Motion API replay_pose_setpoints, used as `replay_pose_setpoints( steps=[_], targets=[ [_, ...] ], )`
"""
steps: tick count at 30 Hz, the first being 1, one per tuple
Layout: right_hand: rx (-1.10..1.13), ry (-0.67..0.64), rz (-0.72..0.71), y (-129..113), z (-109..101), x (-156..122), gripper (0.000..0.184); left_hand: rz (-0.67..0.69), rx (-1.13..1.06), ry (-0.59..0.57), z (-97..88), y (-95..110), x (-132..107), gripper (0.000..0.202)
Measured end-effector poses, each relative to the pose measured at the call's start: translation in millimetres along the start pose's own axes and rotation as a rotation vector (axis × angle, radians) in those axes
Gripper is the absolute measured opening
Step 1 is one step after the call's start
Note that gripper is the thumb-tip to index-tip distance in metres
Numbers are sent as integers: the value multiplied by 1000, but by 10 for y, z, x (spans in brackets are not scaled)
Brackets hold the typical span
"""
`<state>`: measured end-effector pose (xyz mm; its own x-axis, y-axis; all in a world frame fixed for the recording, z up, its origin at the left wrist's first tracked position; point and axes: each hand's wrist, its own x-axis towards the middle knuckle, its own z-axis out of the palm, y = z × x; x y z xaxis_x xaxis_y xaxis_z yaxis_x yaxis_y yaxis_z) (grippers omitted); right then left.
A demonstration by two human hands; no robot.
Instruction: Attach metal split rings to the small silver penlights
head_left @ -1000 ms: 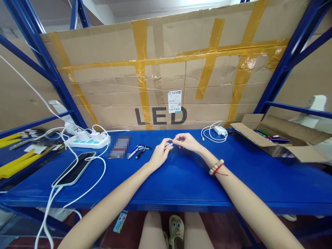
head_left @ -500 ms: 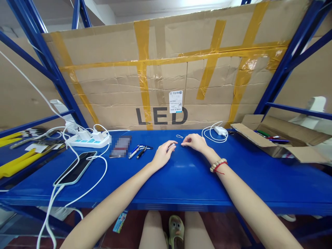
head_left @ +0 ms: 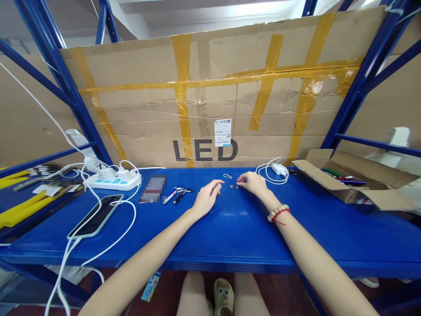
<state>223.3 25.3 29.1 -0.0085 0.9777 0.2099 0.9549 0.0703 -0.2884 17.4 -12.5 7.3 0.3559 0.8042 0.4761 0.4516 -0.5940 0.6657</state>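
Above the blue tabletop, my left hand (head_left: 207, 196) is closed, thumb and fingers curled together; what lies between them is too small to make out. My right hand (head_left: 252, 183) pinches at a small shiny metal piece (head_left: 236, 187), its fingertips touching or just over it. A similar small metal piece (head_left: 231, 186) lies on the table between the hands. Just beyond them rests a thin silver snap hook (head_left: 227, 176). Left of my left hand lie a blue-and-silver pen (head_left: 170, 195) and a black pen-like piece (head_left: 179, 195) beside a dark clip.
A phone (head_left: 96, 217) with white cables and a power strip (head_left: 113, 181) occupy the left side. A blurred dark rectangle (head_left: 153, 188) lies near the pens. At right are a white adapter (head_left: 279, 168) with coiled cable and an open cardboard box (head_left: 324, 184) holding pens.
Two small metal pieces now show on the table between my hands. My right hand has shifted slightly right; a greyish thing seen in my left fingers no longer shows clearly.
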Motion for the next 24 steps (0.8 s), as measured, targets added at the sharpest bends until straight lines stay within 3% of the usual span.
replay_pose_setpoints(
  steps=[7,12,16,24],
  targets=[
    [90,59,14,9,-13,9,13,27,-10,14,1,-16,11,32],
    [549,95,-303,-135,-19,17,19,27,-18,30,-4,-47,23,32],
    [762,133,-431,-293,-67,-39,22,11,-31,46,-11,-49,25,31],
    [854,-3,-445,-362,-94,-108,21,37,-43,53,-12,-30,24,24]
  ],
)
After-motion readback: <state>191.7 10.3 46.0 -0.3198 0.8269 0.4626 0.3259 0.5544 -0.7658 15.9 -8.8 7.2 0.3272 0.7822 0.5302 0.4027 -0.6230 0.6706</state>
